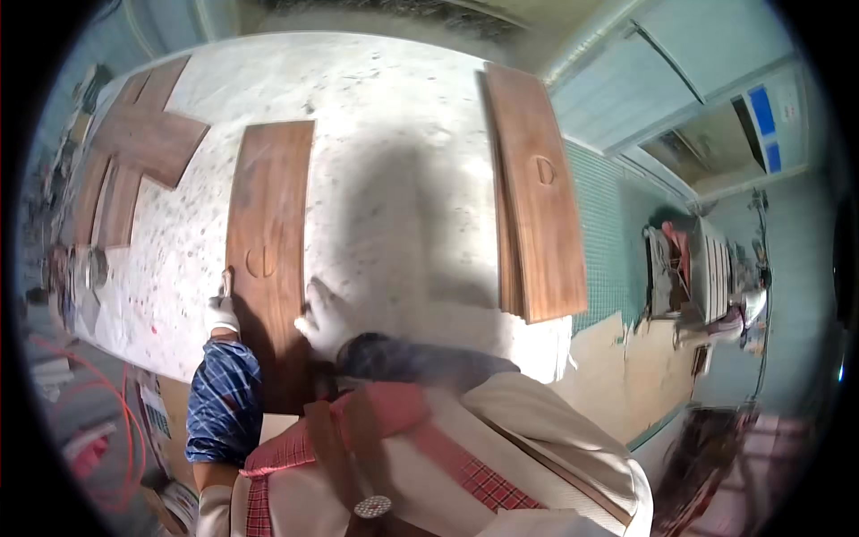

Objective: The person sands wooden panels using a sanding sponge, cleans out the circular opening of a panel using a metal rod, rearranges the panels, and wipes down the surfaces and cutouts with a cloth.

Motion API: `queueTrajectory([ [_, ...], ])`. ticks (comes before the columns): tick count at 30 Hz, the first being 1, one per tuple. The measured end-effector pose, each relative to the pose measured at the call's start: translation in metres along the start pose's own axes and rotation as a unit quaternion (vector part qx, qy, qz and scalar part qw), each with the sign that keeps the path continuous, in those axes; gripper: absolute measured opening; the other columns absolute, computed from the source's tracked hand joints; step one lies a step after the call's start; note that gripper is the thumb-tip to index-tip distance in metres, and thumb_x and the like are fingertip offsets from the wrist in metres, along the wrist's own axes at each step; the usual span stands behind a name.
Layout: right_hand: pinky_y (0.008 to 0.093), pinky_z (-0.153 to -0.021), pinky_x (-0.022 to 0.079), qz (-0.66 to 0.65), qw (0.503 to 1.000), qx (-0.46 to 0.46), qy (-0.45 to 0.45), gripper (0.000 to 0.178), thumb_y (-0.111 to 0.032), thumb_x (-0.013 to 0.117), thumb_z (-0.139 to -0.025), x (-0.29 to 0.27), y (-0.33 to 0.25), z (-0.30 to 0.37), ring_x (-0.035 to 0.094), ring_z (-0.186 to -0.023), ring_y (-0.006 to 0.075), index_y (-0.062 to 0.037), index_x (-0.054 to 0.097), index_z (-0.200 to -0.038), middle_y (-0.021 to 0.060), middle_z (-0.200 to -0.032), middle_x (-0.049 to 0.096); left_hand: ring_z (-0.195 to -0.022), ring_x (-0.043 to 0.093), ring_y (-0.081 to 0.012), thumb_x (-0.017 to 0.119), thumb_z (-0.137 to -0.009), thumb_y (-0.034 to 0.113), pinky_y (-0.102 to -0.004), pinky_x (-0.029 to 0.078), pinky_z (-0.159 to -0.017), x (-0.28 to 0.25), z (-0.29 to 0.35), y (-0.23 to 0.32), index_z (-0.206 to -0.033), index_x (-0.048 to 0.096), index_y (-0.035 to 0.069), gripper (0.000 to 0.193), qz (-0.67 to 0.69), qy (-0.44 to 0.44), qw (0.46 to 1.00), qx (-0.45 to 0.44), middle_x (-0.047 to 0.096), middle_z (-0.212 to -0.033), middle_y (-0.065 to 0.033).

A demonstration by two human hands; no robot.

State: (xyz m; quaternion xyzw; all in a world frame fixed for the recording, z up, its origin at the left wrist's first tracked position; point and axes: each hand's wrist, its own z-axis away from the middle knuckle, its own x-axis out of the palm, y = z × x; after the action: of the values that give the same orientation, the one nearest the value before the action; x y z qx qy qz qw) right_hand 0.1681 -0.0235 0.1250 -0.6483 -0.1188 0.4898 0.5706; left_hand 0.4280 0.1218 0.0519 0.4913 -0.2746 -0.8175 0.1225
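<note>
A long brown wooden panel (273,192) with a curved mark lies lengthwise in front of me on the pale, speckled table. At its left edge is my left hand (223,313) in a white glove. The fingers look closed around a small tan piece beside the edge, too small to make out. My right hand (327,320), also in a pale glove, rests by the panel's right edge. Its fingers are spread on the tabletop, and the thumb side is close to or touching the wood. The panel's near end runs down in shadow toward my body.
Several brown panels (152,139) lie overlapped at the table's left. A stack of similar panels (541,192) stands at the right edge, beside green mesh (617,215). An orange hose (134,421) curls on the floor at lower left. A rack with cloths (693,268) is farther right.
</note>
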Motion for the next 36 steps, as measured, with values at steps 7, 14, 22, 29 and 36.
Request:
queueTrajectory([
  [7, 0.0433, -0.114, 0.035, -0.065, 0.982, 0.073, 0.163, 0.079, -0.031, 0.071, -0.087, -0.024, 0.037, 0.025, 0.044, -0.134, 0.0442, 0.0081, 0.035, -0.145, 0.0302, -0.144, 0.045, -0.100, 0.060, -0.0202, 0.054, -0.099, 0.011, -0.0328, 0.048, -0.087, 0.082, -0.016, 0.049, -0.125, 0.064, 0.000, 0.031, 0.209, -0.032, 0.976, 0.051, 0.067, -0.113, -0.0104],
  [14, 0.0456, -0.117, 0.031, 0.047, 0.977, 0.097, 0.185, 0.076, -0.041, 0.066, -0.091, -0.100, 0.077, 0.054, 0.038, -0.140, 0.0437, 0.0020, 0.039, -0.148, 0.0276, -0.150, 0.041, -0.072, 0.055, -0.0133, 0.059, -0.093, 0.007, -0.0275, 0.046, -0.067, 0.172, 0.010, 0.070, -0.123, 0.065, 0.005, 0.030, 0.230, -0.127, 0.961, 0.087, 0.065, -0.089, -0.0025],
  [22, 0.0447, -0.122, 0.022, 0.061, 0.965, 0.120, 0.224, 0.081, -0.034, 0.068, -0.090, -0.113, 0.155, 0.130, 0.027, -0.148, 0.0398, -0.0012, 0.032, -0.154, 0.0252, -0.160, 0.029, -0.103, 0.061, -0.0300, 0.053, -0.096, 0.018, -0.0430, 0.050, -0.092, 0.178, 0.122, 0.128, -0.119, 0.066, 0.006, 0.030, -0.007, -0.233, 0.796, 0.558, 0.066, -0.112, -0.0134],
  [29, 0.0443, -0.119, 0.027, 0.199, 0.961, 0.045, 0.189, 0.083, -0.031, 0.073, -0.087, -0.071, 0.025, 0.029, 0.034, -0.143, 0.0398, 0.0045, 0.034, -0.151, 0.0266, -0.153, 0.039, -0.101, 0.064, -0.0368, 0.055, -0.094, 0.017, -0.0460, 0.049, -0.093, 0.054, 0.032, 0.008, -0.117, 0.065, 0.002, 0.029, 0.111, -0.015, 0.925, 0.363, 0.068, -0.109, -0.0187],
  [36, 0.0359, -0.100, 0.045, -0.090, 0.994, 0.049, -0.036, 0.059, -0.037, 0.058, -0.101, 0.071, -0.100, -0.197, 0.054, -0.118, 0.0246, -0.0041, 0.046, -0.148, 0.0150, -0.128, 0.058, -0.099, 0.064, -0.0374, 0.058, -0.097, 0.023, -0.0464, 0.050, -0.086, -0.102, -0.165, -0.104, -0.116, 0.061, 0.009, 0.024, 0.085, 0.281, 0.935, 0.197, 0.066, -0.107, -0.0204],
])
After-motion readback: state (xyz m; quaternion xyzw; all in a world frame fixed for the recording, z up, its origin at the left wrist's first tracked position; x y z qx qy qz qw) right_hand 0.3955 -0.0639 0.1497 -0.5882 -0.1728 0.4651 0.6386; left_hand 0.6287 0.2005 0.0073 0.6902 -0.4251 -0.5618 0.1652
